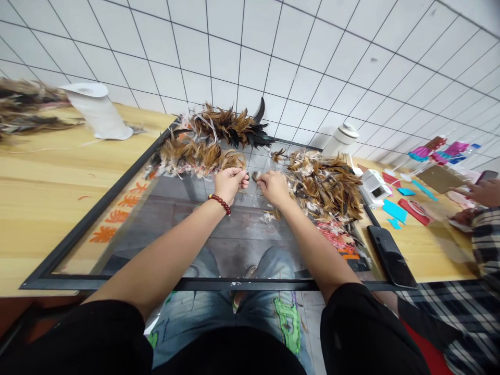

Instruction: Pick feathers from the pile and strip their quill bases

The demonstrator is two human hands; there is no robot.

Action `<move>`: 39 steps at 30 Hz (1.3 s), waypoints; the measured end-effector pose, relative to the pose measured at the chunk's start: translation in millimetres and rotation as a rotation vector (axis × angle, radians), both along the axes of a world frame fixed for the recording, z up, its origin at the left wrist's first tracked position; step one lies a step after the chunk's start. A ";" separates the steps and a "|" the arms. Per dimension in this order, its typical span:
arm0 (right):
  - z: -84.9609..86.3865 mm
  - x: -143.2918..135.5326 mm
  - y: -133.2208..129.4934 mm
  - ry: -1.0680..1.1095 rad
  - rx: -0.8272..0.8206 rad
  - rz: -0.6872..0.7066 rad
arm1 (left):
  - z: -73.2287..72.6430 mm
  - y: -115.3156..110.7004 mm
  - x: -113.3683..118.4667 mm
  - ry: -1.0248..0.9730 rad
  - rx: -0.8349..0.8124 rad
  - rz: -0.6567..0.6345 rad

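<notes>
Over the glass panel, my left hand (pixel 231 183), with a red bead bracelet at the wrist, is pinched closed; a small dark bit shows at its fingertips, too small to name. My right hand (pixel 272 186) faces it a short gap away, also pinched, with a small dark, fluffy feather (pixel 256 177) at its fingertips. Brown feathers in a row (pixel 199 155) lie just behind my left hand, and a darker feather bunch (pixel 230 125) is farther back. Beside my right hand spreads a large pile of brown feathers (pixel 328 185).
A black frame (pixel 101 200) edges the glass. White roll (pixel 99 112) stands at left; white bottle (pixel 341 139), small white device (pixel 375 188) and black phone (pixel 390 255) are at right. Beyond them are blue pieces (pixel 394 210) and another person's hand (pixel 484 192).
</notes>
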State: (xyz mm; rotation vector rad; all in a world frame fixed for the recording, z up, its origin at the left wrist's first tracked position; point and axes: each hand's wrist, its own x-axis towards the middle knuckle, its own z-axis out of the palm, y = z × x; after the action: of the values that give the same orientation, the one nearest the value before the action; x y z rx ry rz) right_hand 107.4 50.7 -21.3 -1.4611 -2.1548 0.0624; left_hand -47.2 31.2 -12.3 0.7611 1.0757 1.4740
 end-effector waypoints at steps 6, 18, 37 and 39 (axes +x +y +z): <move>-2.0 -2.8 -3.8 0.778 -0.224 0.024 | 2.8 -6.2 -1.4 -0.054 0.012 -0.066; -1.4 -14.1 -16.3 1.169 -0.322 0.177 | 16.2 -30.3 7.7 -0.020 -0.218 -0.244; 17.7 1.3 -18.3 1.617 -0.445 0.236 | 9.1 -22.1 -3.3 -0.073 -0.185 -0.341; 14.2 4.1 -17.2 1.500 -0.468 0.200 | 9.7 -18.8 -7.0 -0.145 -0.199 -0.332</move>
State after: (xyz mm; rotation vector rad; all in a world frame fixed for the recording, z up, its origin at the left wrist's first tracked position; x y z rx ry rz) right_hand 111.5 33.6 -7.1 -0.8053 -0.9822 1.3226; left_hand -54.2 12.4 -2.6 0.6453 0.9196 1.1050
